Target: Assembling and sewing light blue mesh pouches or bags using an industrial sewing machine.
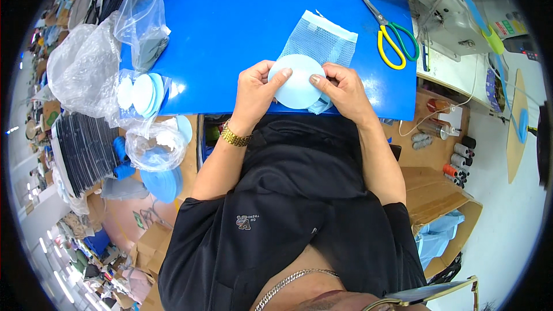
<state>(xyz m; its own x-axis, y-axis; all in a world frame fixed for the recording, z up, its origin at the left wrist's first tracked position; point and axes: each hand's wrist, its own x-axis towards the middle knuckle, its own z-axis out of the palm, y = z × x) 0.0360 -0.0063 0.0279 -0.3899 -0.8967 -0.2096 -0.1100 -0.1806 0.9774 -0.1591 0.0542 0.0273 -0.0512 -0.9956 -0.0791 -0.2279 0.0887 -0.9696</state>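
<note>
My left hand (262,83) and my right hand (335,86) hold a pale blue round disc (296,92) at the front edge of the blue table (213,29), thumbs on its face and fingers curled around or behind it. Behind the disc, a light blue mesh piece (319,37) with a plain band at its far end lies on the table. A bit of blue material hangs below the disc by my right hand. Scissors (396,46) with yellow and green handles lie open to the right.
Clear plastic bags (80,63) and pale blue discs (151,95) are at the left, above dark stacked strips (83,150) and a blue roll (164,184). A sewing machine (443,6), thread spools (461,155) and a cardboard box (455,219) are at the right.
</note>
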